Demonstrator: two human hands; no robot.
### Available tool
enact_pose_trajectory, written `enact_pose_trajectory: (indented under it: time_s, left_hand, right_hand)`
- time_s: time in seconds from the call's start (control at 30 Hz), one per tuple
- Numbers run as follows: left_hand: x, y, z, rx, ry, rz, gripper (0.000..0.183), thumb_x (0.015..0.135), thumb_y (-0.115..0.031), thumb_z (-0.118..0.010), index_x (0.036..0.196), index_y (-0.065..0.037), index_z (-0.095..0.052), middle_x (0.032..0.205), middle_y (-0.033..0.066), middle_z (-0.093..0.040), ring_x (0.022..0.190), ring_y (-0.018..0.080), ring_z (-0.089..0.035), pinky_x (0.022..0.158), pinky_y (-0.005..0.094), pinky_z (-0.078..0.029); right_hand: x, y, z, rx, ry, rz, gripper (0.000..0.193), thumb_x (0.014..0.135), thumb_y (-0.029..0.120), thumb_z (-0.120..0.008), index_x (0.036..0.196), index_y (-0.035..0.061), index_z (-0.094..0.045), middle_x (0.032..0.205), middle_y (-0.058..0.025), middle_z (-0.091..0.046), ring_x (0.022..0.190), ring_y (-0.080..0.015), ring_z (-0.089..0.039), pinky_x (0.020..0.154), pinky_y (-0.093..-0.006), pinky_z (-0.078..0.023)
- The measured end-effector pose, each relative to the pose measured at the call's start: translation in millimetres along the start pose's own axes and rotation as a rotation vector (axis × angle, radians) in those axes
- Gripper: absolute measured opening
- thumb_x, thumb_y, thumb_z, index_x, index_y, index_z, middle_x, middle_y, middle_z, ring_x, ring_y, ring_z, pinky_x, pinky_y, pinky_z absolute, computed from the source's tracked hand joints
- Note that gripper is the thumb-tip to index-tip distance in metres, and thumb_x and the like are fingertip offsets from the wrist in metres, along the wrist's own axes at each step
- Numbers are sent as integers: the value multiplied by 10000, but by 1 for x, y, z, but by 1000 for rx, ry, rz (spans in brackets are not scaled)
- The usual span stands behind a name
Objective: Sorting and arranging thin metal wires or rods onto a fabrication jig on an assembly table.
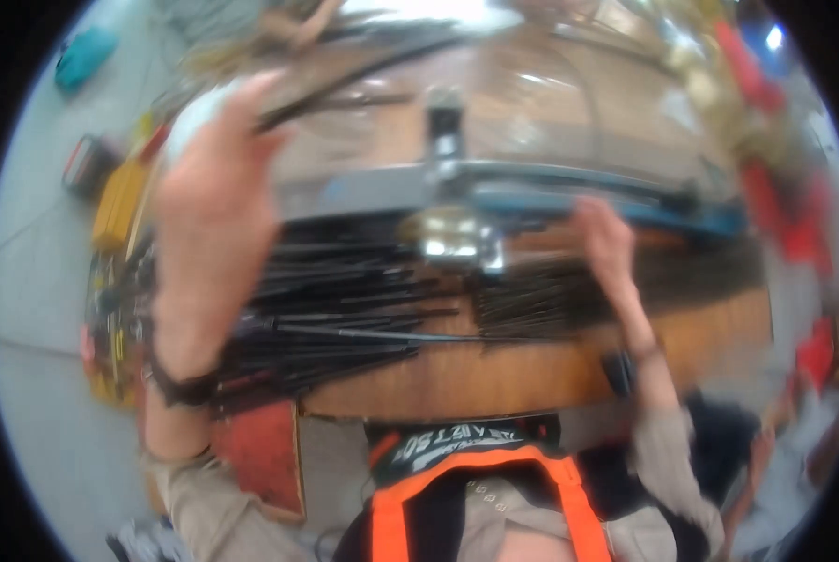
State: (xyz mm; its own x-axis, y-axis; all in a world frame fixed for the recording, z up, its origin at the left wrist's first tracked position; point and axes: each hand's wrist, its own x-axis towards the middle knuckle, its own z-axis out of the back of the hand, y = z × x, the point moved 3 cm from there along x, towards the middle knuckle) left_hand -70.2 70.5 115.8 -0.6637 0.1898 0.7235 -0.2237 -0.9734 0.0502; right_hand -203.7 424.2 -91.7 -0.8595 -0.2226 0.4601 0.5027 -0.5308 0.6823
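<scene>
My left hand [218, 183] is raised over the left part of the table, its fingers closed round a long dark rod [363, 73] that slants up to the right. My right hand [607, 239] hovers near a blue bar [560, 201] on a device that spans the table; motion smears its fingers. Between my hands stands a shiny metal and brass-coloured part [448, 234] of that device. Many thin black rods [335, 290] lie in a pile below and right of my left wrist. A second bundle of darker thin rods [532, 300] lies below my right hand.
The wooden table [476, 370] has a curved near edge before me. Clear plastic sheeting [522, 94] covers its far side. A yellow box [120, 201] stands on the left, a red board [260, 459] below the table edge. Another person's hand [316, 23] shows at the far side.
</scene>
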Motion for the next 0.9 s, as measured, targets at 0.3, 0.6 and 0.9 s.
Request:
enact_pose_trajectory:
  time_s: [0.3, 0.6, 0.9]
  left_hand:
    - [-38, 75, 15, 23, 49, 125, 225, 943, -35, -588, 1163, -21, -636, 909, 186, -651, 809, 323, -643, 719, 363, -500]
    - [-66, 93, -23, -145, 113, 258, 232, 943, -42, -591, 1172, -14, -625, 872, 192, -633, 747, 315, -621, 679, 371, -485]
    - [-78, 112, -47, -70, 226, 213, 230, 923, -85, -613, 1151, -85, -643, 790, 161, -609, 712, 341, -603, 627, 409, -479]
  right_hand:
    - [118, 112, -102, 376, 229, 395, 156, 946, 159, -620, 1048, 51, -668, 815, -85, -725, 723, -173, -693, 664, -314, -541]
    - [137, 131, -148, 250, 586, 348, 145, 911, 186, -665, 1000, 71, -672, 735, -88, -684, 652, -213, -673, 602, -340, -535]
    - [107, 43, -62, -387, 131, 583, 75, 814, 24, -601, 852, 81, -632, 740, -109, -620, 681, -309, -626, 580, -395, -509]
